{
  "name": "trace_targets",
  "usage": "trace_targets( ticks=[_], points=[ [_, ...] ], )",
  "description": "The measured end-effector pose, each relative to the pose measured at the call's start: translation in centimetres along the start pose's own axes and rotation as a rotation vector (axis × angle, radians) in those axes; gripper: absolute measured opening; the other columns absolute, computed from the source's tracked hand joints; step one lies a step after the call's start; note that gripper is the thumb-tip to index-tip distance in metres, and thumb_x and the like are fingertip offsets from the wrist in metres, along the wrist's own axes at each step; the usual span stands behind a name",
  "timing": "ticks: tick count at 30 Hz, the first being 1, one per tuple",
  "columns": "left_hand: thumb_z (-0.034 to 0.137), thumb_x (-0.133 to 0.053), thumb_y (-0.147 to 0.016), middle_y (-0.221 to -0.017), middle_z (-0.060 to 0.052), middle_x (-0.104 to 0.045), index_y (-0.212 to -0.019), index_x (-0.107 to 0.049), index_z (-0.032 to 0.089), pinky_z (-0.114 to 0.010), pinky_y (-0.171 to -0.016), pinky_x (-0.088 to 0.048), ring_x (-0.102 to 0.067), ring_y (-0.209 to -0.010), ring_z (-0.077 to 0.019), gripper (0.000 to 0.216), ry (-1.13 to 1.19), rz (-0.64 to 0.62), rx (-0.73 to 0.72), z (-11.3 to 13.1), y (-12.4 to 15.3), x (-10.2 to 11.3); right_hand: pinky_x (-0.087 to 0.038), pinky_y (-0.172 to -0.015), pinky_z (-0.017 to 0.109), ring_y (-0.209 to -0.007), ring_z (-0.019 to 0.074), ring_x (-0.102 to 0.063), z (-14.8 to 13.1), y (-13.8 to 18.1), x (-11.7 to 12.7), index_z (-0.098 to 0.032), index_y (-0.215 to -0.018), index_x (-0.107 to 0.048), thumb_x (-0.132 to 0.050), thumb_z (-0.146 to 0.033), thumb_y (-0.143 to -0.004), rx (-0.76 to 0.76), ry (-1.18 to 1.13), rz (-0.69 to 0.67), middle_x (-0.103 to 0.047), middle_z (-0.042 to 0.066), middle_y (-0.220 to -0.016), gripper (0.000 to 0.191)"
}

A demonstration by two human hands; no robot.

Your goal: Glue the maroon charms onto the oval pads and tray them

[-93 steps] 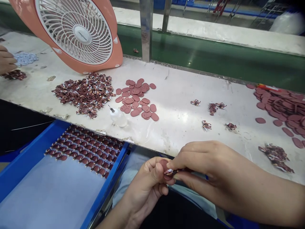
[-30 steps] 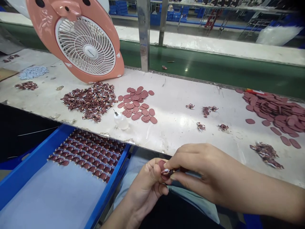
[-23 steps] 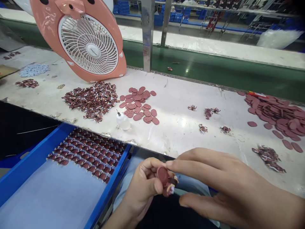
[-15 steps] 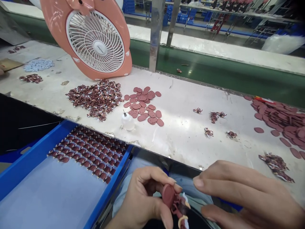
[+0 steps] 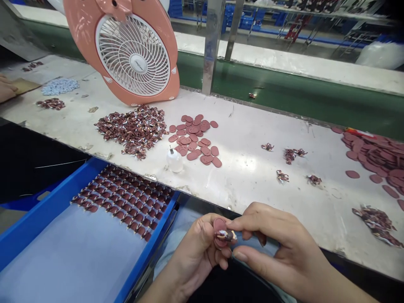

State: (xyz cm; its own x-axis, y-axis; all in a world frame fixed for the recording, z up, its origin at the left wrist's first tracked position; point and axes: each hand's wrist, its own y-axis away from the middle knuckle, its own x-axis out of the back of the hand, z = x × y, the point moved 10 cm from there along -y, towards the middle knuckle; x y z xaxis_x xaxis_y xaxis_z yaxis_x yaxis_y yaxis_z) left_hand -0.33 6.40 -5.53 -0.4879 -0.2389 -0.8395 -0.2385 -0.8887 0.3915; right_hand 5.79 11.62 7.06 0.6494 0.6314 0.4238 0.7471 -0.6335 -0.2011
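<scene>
One dark-red oval disc (image 5: 219, 224) is held at the lower centre of the frame, with a small brown figure (image 5: 229, 236) lying against its face. The left hand (image 5: 196, 246) pinches the disc by its left side, between thumb and fingers. Note the crossed axes: the disc's long axis runs roughly up and down the frame, whereas the figure lies across it, one end projecting rightward. That end faces the right hand (image 5: 280, 244), the nearer to it, whose index finger and thumb stand apart. The index fingertip lies at the disc's upper right edge, though contact cannot be confirmed; the thumb tip lies lower, apart from the figure. At centre, a needle-tipped bottle (image 5: 174, 162) stands beside loose discs (image 5: 193, 130). At lower left, a blue tray (image 5: 57, 204) holds rows of disc-and-figure pieces (image 5: 126, 198).
</scene>
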Motion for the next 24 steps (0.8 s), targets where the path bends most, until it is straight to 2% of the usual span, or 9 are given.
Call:
trace_targets(
  ticks=[5,9,11,13,15,17,20,24],
  points=[
    [0.061,-0.077,-0.065,-0.068,-0.002,-0.064,-0.073,-0.068,0.014,-0.013,-0.044,-0.044,-0.052,-0.046,-0.0044,0.049,-0.057,-0.018,-0.006,0.2,-0.1,-0.2,-0.048,-0.062,0.017,-0.073,0.0077,-0.061,0.2,-0.1,-0.3,-0.025,-0.111,-0.065,-0.065,-0.013,-0.089,-0.010,0.000,0.020,-0.066,-0.002,-0.079,0.025],
    [0.071,-0.071,-0.063,-0.078,-0.006,-0.068,-0.097,-0.070,0.014,-0.015,-0.043,-0.046,-0.055,-0.052,-0.0077,0.066,-0.089,0.017,-0.025,0.6,-0.3,0.5,-0.048,-0.055,0.018,-0.065,0.0089,-0.060,-0.5,-0.2,0.0,-0.020,-0.104,-0.066,-0.064,-0.011,-0.087,0.063,0.110,0.132,-0.064,-0.001,-0.076,0.020],
    [0.065,-0.075,-0.064,-0.081,-0.005,-0.067,-0.101,-0.069,0.017,-0.016,-0.045,-0.047,-0.056,-0.055,-0.0084,0.062,-0.128,0.137,-0.135,1.8,0.1,1.5,-0.049,-0.056,0.020,-0.065,0.0103,-0.060,-1.0,0.0,0.3,-0.018,-0.104,-0.065,-0.063,-0.009,-0.086,0.124,0.263,0.236,-0.063,0.001,-0.076,0.020],
    [0.054,-0.083,-0.063,-0.078,-0.001,-0.065,-0.093,-0.069,0.018,-0.015,-0.045,-0.046,-0.053,-0.056,-0.0074,0.049,-0.186,0.271,-0.298,3.6,1.0,2.3,-0.050,-0.058,0.023,-0.066,0.0127,-0.060,-1.6,0.3,0.0,-0.016,-0.109,-0.063,-0.063,-0.006,-0.086,0.200,0.446,0.325,-0.064,0.002,-0.077,0.025],
    [0.046,-0.088,-0.059,-0.071,0.001,-0.062,-0.083,-0.068,0.018,-0.015,-0.045,-0.044,-0.050,-0.054,-0.0068,0.042,-0.230,0.335,-0.409,4.8,1.8,2.3,-0.049,-0.057,0.027,-0.065,0.0150,-0.059,-1.9,0.7,-0.8,-0.016,-0.115,-0.062,-0.065,-0.004,-0.085,0.280,0.604,0.374,-0.066,0.003,-0.077,0.033],
    [0.041,-0.090,-0.057,-0.067,0.003,-0.060,-0.077,-0.067,0.018,-0.015,-0.044,-0.043,-0.049,-0.054,-0.0069,0.038,-0.250,0.341,-0.443,5.2,2.0,1.9,-0.047,-0.055,0.028,-0.063,0.0164,-0.058,-2.1,0.9,-1.8,-0.015,-0.120,-0.061,-0.067,-0.005,-0.084,0.353,0.693,0.381,-0.067,0.004,-0.075,0.038],
    [0.036,-0.088,-0.062,-0.065,0.004,-0.057,-0.075,-0.066,0.018,-0.015,-0.044,-0.042,-0.046,-0.050,-0.0055,0.032,-0.247,0.361,-0.456,5.6,2.0,1.8,-0.047,-0.055,0.030,-0.063,0.0176,-0.059,-2.0,0.3,-2.9,-0.014,-0.121,-0.060,-0.066,-0.006,-0.085,0.410,0.709,0.337,-0.069,0.005,-0.077,0.038],
    [0.042,-0.084,-0.066,-0.060,0.005,-0.054,-0.074,-0.063,0.017,-0.017,-0.043,-0.040,-0.044,-0.046,-0.0052,0.034,-0.223,0.426,-0.473,6.1,2.4,2.6,-0.047,-0.053,0.031,-0.057,0.0175,-0.060,-2.4,-0.6,-4.3,-0.014,-0.118,-0.062,-0.066,-0.008,-0.085,0.451,0.712,0.251,-0.071,0.005,-0.076,0.034]
  ],
)
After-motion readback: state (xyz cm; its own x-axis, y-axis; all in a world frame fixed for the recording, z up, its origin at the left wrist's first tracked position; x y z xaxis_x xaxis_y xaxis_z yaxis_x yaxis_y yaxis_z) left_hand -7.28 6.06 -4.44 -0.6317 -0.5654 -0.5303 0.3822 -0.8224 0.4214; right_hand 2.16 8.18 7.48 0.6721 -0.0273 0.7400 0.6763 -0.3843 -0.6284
